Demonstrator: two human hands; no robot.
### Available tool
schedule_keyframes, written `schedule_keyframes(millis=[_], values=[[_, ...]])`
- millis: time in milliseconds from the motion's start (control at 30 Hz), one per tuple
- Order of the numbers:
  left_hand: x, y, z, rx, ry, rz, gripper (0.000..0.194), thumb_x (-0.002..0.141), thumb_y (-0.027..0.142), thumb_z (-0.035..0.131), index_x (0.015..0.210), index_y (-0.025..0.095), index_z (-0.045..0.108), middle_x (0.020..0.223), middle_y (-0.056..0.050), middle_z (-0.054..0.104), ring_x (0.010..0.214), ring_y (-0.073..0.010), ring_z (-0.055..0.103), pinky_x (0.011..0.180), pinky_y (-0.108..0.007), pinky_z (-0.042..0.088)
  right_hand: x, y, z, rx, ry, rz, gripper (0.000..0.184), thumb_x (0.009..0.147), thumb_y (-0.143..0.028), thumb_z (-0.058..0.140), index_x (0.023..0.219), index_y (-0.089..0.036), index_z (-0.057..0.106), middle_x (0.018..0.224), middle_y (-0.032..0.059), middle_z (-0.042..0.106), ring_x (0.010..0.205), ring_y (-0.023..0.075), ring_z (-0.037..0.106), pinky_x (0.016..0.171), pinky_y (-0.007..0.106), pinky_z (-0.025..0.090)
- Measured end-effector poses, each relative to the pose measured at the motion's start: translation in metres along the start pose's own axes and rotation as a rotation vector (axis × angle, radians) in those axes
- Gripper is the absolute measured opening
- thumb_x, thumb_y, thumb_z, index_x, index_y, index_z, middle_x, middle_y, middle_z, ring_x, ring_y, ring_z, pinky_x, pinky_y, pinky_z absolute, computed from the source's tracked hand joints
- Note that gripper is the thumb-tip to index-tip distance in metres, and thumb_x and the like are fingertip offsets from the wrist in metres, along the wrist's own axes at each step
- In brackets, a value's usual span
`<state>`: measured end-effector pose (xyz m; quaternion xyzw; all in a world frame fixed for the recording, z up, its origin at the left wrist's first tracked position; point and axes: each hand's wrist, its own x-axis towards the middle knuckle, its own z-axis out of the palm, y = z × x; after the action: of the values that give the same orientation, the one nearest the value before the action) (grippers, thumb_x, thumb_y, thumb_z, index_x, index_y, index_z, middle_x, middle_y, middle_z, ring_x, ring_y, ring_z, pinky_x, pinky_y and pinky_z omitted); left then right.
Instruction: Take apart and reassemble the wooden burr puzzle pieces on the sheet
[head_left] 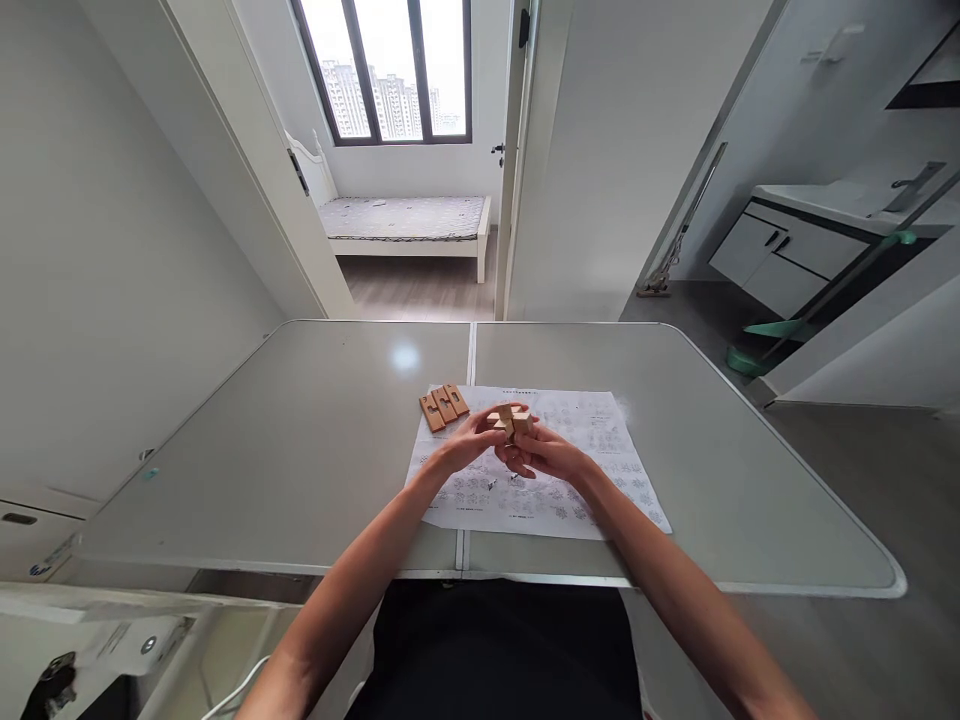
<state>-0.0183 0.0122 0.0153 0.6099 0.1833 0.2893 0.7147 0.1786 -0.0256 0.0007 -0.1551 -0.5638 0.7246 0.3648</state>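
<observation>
Both hands meet over a printed sheet [600,500] and hold a small light-wood interlocking block puzzle [513,422]. My left hand [474,440] grips the puzzle from the left, its fingers closed along the back and side. From the right, my right hand [547,452] pinches the same puzzle, with some fingers curled beneath it. Several flat brown wooden pieces with cut-outs [443,407] lie side by side at the sheet's upper left corner, just beyond my left hand. Small shiny metal pieces [492,485] rest on the sheet below the hands; their kind is too small to make out.
The sheet lies across the seam of a grey folding table [322,450] with a pale rim. Behind it, a doorway shows a bed [409,218] under a window. At the right stand a mop [679,240] and a washbasin cabinet [787,240].
</observation>
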Motion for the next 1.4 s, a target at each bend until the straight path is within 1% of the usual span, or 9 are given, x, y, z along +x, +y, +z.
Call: schedule_keyframes(millis=[133,233,400,533,600,733,900,1267,1400], values=[[-0.002,0.003,-0.005,0.048,-0.057,-0.008,0.081,0.076,0.052,0.083,0.148,0.024,0.06,0.12,-0.013,0.076,0.07,-0.0168,0.068,0.072,-0.032,0.055,-0.002,-0.001,-0.005,-0.196,-0.011,-0.023,0.041,0.098,-0.056,0.065,0.094,-0.015,0.066,0.065,-0.0021,0.057,0.049,0.0091,0.043,0.058,0.028,0.043],[-0.004,0.011,-0.006,0.097,-0.083,-0.021,0.079,0.076,0.048,0.085,0.147,0.022,0.061,0.11,-0.012,0.077,0.069,-0.0172,0.068,0.071,-0.032,0.055,-0.004,-0.005,-0.004,-0.31,0.067,0.007,0.041,0.093,-0.056,0.071,0.09,-0.015,0.069,0.058,-0.0032,0.054,0.053,0.0116,0.045,0.06,0.03,0.043],[-0.002,0.021,-0.003,0.178,0.001,0.085,0.074,0.076,0.04,0.087,0.144,0.022,0.063,0.126,-0.016,0.073,0.105,-0.0294,0.072,0.086,-0.037,0.058,-0.003,-0.006,0.0,-0.421,0.336,-0.012,0.037,0.087,-0.051,0.076,0.075,-0.018,0.066,0.056,-0.0021,0.053,0.054,0.0132,0.046,0.055,0.029,0.04],[0.003,0.018,0.001,0.308,0.148,0.205,0.071,0.077,0.04,0.088,0.142,0.025,0.063,0.136,-0.014,0.069,0.126,-0.0329,0.063,0.105,-0.045,0.052,0.001,0.001,-0.005,-0.431,0.539,-0.068,0.029,0.085,-0.046,0.074,0.093,-0.019,0.069,0.053,-0.0065,0.048,0.049,0.0113,0.041,0.048,0.026,0.033],[0.005,0.015,0.002,0.385,0.201,0.247,0.07,0.077,0.04,0.088,0.141,0.026,0.063,0.138,-0.013,0.068,0.128,-0.0322,0.062,0.109,-0.047,0.049,0.003,0.004,-0.007,-0.408,0.59,-0.089,0.03,0.084,-0.044,0.073,0.1,-0.019,0.069,0.058,-0.0053,0.055,0.049,0.0108,0.043,0.048,0.026,0.034],[0.005,0.013,0.002,0.461,0.245,0.301,0.069,0.079,0.041,0.087,0.141,0.026,0.062,0.14,-0.013,0.067,0.127,-0.0312,0.062,0.111,-0.046,0.047,0.005,0.0,-0.004,-0.394,0.552,-0.1,0.034,0.088,-0.047,0.07,0.107,-0.019,0.07,0.082,0.0038,0.072,0.055,0.0118,0.051,0.051,0.027,0.041],[0.003,0.016,0.002,0.477,0.262,0.254,0.069,0.079,0.04,0.087,0.141,0.025,0.062,0.139,-0.013,0.067,0.126,-0.0305,0.062,0.11,-0.045,0.046,0.004,-0.007,0.001,-0.445,0.499,-0.118,0.04,0.092,-0.053,0.067,0.112,-0.018,0.069,0.097,0.0101,0.077,0.057,0.0131,0.054,0.052,0.029,0.044],[0.003,0.017,0.002,0.559,0.307,0.219,0.066,0.078,0.043,0.087,0.137,0.022,0.065,0.133,-0.012,0.07,0.125,-0.0322,0.062,0.108,-0.044,0.047,0.003,0.0,-0.002,-0.433,0.548,-0.131,0.04,0.092,-0.055,0.067,0.11,-0.019,0.067,0.101,0.0114,0.078,0.055,0.0126,0.052,0.049,0.028,0.041],[0.003,0.015,0.005,0.569,0.33,0.246,0.065,0.078,0.044,0.087,0.136,0.021,0.065,0.131,-0.011,0.071,0.124,-0.0322,0.064,0.107,-0.043,0.048,0.004,0.003,-0.005,-0.414,0.545,-0.138,0.04,0.092,-0.055,0.068,0.112,-0.019,0.069,0.094,0.0094,0.077,0.053,0.012,0.05,0.049,0.028,0.041]])
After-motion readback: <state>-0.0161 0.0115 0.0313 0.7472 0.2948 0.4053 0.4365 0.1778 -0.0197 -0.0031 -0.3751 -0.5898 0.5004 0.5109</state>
